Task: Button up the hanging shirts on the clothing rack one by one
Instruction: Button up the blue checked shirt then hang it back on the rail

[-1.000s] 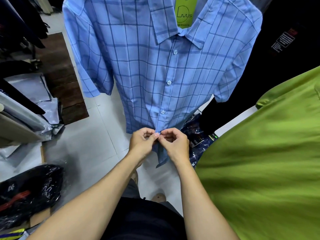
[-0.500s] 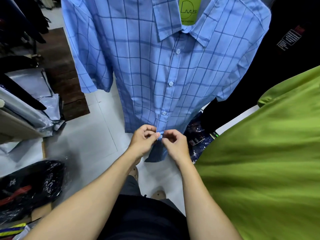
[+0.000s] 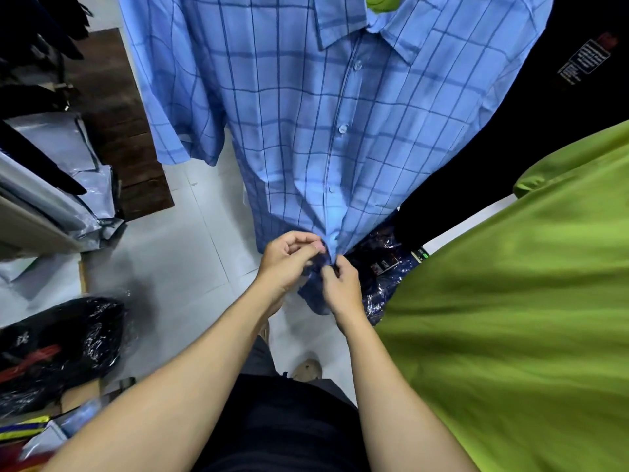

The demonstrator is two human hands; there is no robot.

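A light blue checked short-sleeved shirt (image 3: 306,124) hangs in front of me, its front placket closed down the middle with three white buttons showing. My left hand (image 3: 289,260) pinches the left edge of the placket near the hem. My right hand (image 3: 340,284) pinches the right edge just below, fingers curled on the cloth. The fabric bunches between both hands, and the lowest button is hidden by my fingers. The shirt tail hangs loose below my hands.
A lime green shirt (image 3: 510,318) hangs close on the right, a black garment (image 3: 561,97) behind it. Plastic-wrapped dark clothes (image 3: 54,352) lie on the floor at left, grey bags (image 3: 68,158) and a wooden board (image 3: 112,114) beyond. White tiled floor (image 3: 183,260) lies below.
The shirt's lower front has been pulled tighter toward my hands and puckers there. My right hand has dropped slightly below the left. The view has moved closer to the shirt.
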